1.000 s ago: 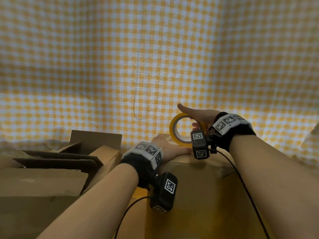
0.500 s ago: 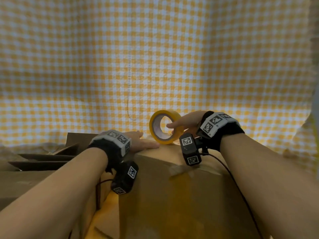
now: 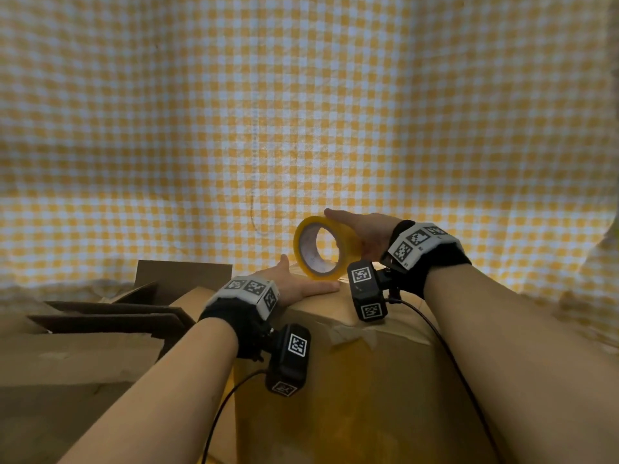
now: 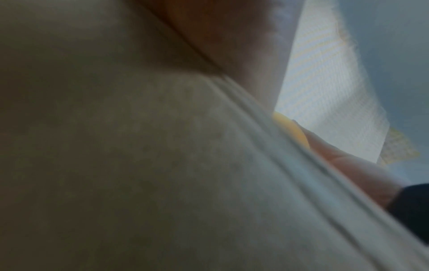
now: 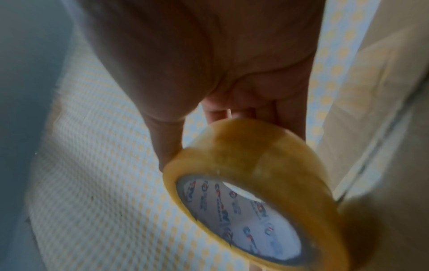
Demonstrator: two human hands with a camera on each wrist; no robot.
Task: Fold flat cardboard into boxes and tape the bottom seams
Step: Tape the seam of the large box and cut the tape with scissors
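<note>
A folded cardboard box (image 3: 361,380) stands in front of me, a strip of clear tape creased over its near top edge. My left hand (image 3: 301,279) lies flat on the box top, fingers straight, pressing down. My right hand (image 3: 361,232) grips a yellow tape roll (image 3: 323,247) upright on the box top, just right of the left hand. In the right wrist view the thumb and fingers (image 5: 167,146) wrap the tape roll (image 5: 255,187), beside the box (image 5: 383,128). The left wrist view is blurred, filled by the box (image 4: 162,165), with the tape roll (image 4: 292,132) just showing.
A pile of flat and half-open cardboard (image 3: 100,316) lies to the left of the box. A yellow and white checked cloth (image 3: 301,112) covers the whole surface behind and around.
The right hand shifted from pinching the roll's front rim to holding it over the top. The left hand moved right, close to the roll, still flat on the box.
</note>
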